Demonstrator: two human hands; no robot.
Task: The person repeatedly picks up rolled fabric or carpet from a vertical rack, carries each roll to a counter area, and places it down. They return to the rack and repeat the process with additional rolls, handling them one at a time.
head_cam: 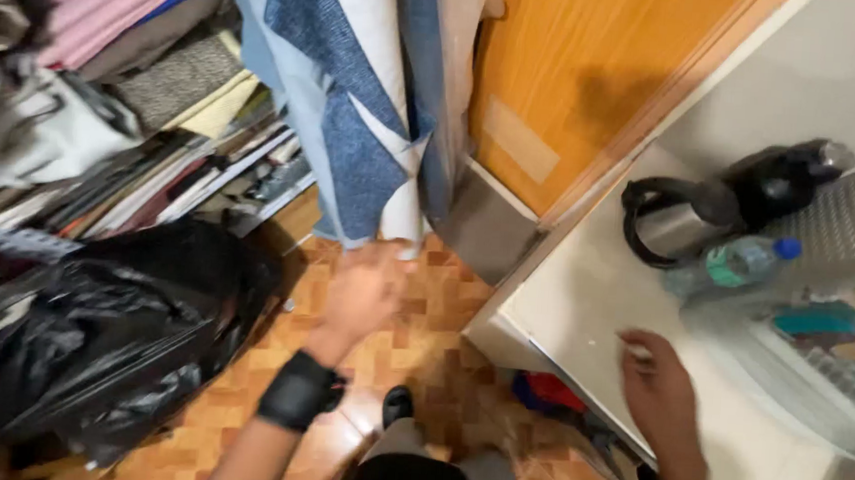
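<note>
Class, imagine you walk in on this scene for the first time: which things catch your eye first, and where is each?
The crumpled shiny black plastic bag fills the lower left, on the patterned orange floor tiles. In the centre, the left hand, with a black wrist band, reaches toward hanging blue and white fabric. On the right, the right hand rests on a white counter near a steel kettle with a black handle.

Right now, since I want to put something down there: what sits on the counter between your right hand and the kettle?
In the head view, only bare white counter lies between the right hand and the steel kettle. A plastic bottle lies just right of that stretch.
</note>
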